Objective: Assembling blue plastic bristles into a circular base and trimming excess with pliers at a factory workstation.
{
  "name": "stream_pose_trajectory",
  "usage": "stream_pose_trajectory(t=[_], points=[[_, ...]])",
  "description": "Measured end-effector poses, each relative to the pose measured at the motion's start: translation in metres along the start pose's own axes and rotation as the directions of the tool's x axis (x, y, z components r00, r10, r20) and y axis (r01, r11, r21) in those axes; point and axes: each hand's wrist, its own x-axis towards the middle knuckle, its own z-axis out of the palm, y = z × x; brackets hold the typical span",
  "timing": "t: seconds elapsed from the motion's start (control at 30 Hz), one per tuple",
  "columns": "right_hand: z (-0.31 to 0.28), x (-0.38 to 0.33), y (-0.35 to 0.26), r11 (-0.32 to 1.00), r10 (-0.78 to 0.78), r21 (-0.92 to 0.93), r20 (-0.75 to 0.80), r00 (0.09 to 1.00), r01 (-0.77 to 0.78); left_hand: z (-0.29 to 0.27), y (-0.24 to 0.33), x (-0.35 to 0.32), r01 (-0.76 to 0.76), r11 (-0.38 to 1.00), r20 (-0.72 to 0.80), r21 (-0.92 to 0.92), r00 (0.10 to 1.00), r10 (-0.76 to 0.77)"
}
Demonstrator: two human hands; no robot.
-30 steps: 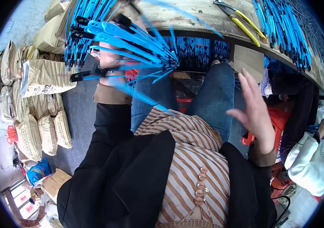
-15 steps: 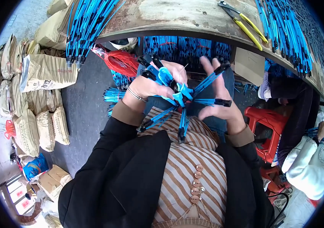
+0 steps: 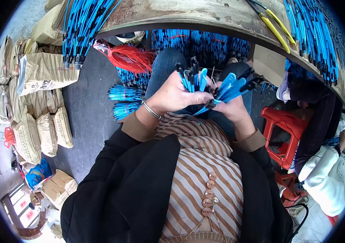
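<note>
In front of my lap, both hands are close together around a cluster of blue strips with black end pieces [image 3: 230, 90]. My left hand [image 3: 176, 95] is closed around its left part, with several strips and black tips sticking up past the fingers. Thumb pressed near the middle, my right hand [image 3: 233, 109] grips the right part, where flat blue strips fan out up and to the right. A thin pale rod or wire [image 3: 212, 76] stands up between the hands; its lower end is hidden. Most of my fingers are behind the strips.
A wooden table [image 3: 164, 11] runs across ahead, with yellow-handled pliers [image 3: 275, 30] and blue bundles [image 3: 85, 28] on it. Red strands [image 3: 128, 58] and tied bundles [image 3: 126, 93] lie below. A red stool [image 3: 281, 129] and a person in white [image 3: 326, 178] are right; sacks [image 3: 27, 139] left.
My right hand, spread open before, has closed on the cluster's right part. The strips that splayed out in several directions are now gathered and point mostly upward. The view has shifted slightly.
</note>
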Motion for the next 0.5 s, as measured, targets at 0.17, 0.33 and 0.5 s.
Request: stream_pose_trajectory(t=[0.17, 0.33, 0.5], points=[[-0.005, 0.009, 0.001, 0.995, 0.000, 0.102, 0.090, 0.996, -0.010, -0.007, -0.004, 0.000, -0.056, 0.998, 0.169, -0.007, 0.984, 0.057], [-0.016, 0.014, 0.007, 0.988, -0.073, 0.146, 0.223, 0.972, 0.041, 0.000, -0.005, 0.002, -0.011, 0.990, 0.207, -0.142, 0.977, 0.041], [-0.014, 0.011, 0.007, 0.983, -0.122, 0.161, 0.241, 0.963, 0.084, -0.001, -0.010, 0.005, -0.028, 0.979, 0.258, -0.200, 0.963, 0.080]])
